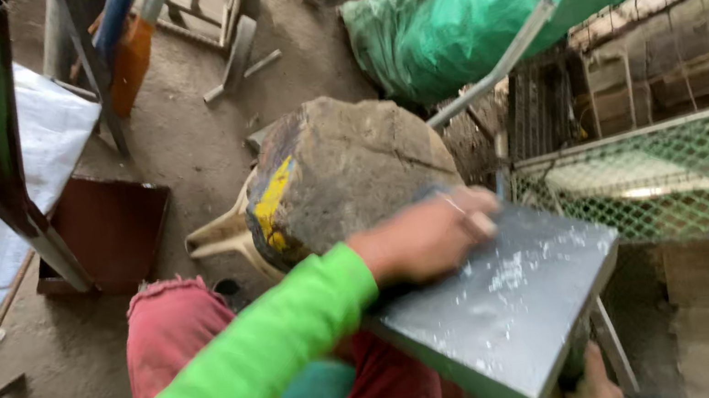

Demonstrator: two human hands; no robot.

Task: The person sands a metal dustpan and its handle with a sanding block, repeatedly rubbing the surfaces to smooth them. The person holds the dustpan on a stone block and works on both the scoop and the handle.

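the left hand [429,236] lies knuckles-up on the near top corner of a grey metal sheet [516,296], fingers curled down and pressed against the surface; it is blurred, so whether something small sits under the fingertips cannot be told. a pale thin line crosses the fingers, maybe a ring or a scribe, too blurred to say. the green sleeve [249,371] runs back from that hand across red trousers [179,334].

the sheet tilts, its far edge higher, its lower corner down toward the right hand [594,387], which shows only partly at the bottom edge. that hand seems to grip something dark under the sheet, but how tightly closed it is cannot be told. holding from below and pressing from above looks like a way to keep the sheet steady.

white scratches and flecks lie just right of the left hand on the sheet.

behind the left hand stands a big stone [342,173] with a yellow patch, likely serving as a rest. right of the hand is green wire mesh [683,171]; beyond it a green tarp [486,14]. well left is a brown box [114,228].
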